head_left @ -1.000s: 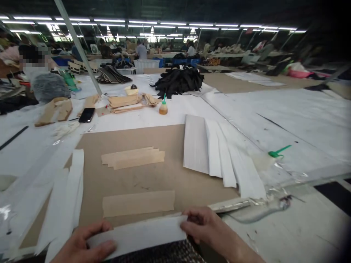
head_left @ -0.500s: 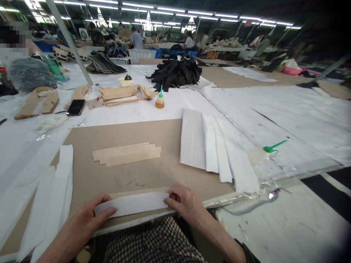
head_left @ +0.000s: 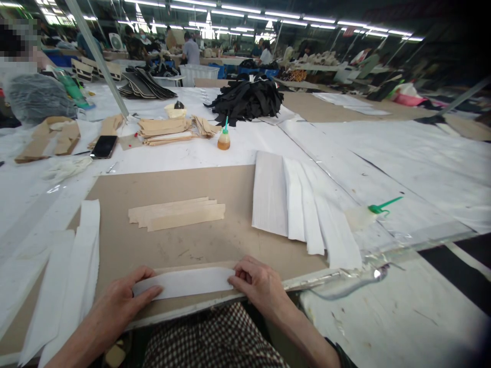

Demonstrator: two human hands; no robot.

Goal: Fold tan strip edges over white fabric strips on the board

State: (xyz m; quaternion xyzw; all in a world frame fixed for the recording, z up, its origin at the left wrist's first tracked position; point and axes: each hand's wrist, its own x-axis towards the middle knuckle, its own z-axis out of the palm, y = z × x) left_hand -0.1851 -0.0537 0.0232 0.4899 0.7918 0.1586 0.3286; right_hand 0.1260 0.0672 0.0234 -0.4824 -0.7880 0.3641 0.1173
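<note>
A white strip (head_left: 192, 284) lies across the near edge of a brown board (head_left: 161, 186), with a thin tan edge showing along its far side. At its left end my left hand (head_left: 134, 294) grips it between thumb and fingers. The other end is pinched by my right hand (head_left: 253, 278), fingers curled. Beyond the strip, several tan strips (head_left: 186, 214) lie overlapped on the board. White strips (head_left: 82, 255) rest at the left, beside my left forearm. Fanned white strips (head_left: 303, 204) lie at the right of the board.
A bottle with amber liquid (head_left: 223, 139) stands behind the board, and a green-spouted bottle (head_left: 378, 208) lies at the right. Farther back are a phone (head_left: 104, 146), tan pieces (head_left: 164, 128) and a heap of black strips (head_left: 249, 99). A metal pole (head_left: 97, 56) rises at the left.
The view has shifted very slightly. Both hands stay on the ends of the white strip, with no clear movement of the strip.
</note>
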